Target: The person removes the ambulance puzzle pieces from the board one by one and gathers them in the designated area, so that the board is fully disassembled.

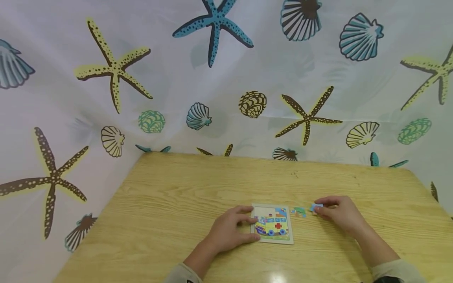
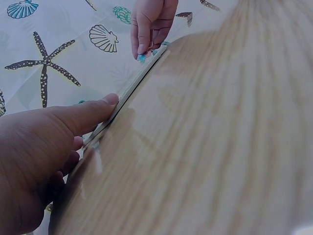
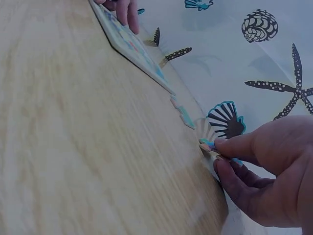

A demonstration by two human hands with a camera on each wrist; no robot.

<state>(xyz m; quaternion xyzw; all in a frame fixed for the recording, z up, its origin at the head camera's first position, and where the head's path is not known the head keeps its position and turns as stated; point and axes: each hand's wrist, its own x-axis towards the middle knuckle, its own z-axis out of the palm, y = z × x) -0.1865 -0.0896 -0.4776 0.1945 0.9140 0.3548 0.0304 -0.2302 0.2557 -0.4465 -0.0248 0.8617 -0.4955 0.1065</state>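
Observation:
A square jigsaw puzzle board (image 1: 291, 232) with a pale frame lies on the table, showing a yellow ambulance with a red cross. Part of its upper left is bare. My left hand (image 1: 231, 230) holds the board by its left side, thumb at the near corner and fingers at the far part; in the left wrist view its thumb (image 2: 111, 99) lies on the frame's edge. To the right of the board lies a loose green and blue puzzle piece (image 1: 300, 211). My right hand (image 1: 341, 214) pinches a blue puzzle piece (image 1: 314, 207) between thumb and fingers, its shape partly hidden.
The wooden table (image 1: 170, 196) spreads around the board on every side. A white cloth (image 1: 226, 78) printed with starfish and shells hangs behind the table and along its sides.

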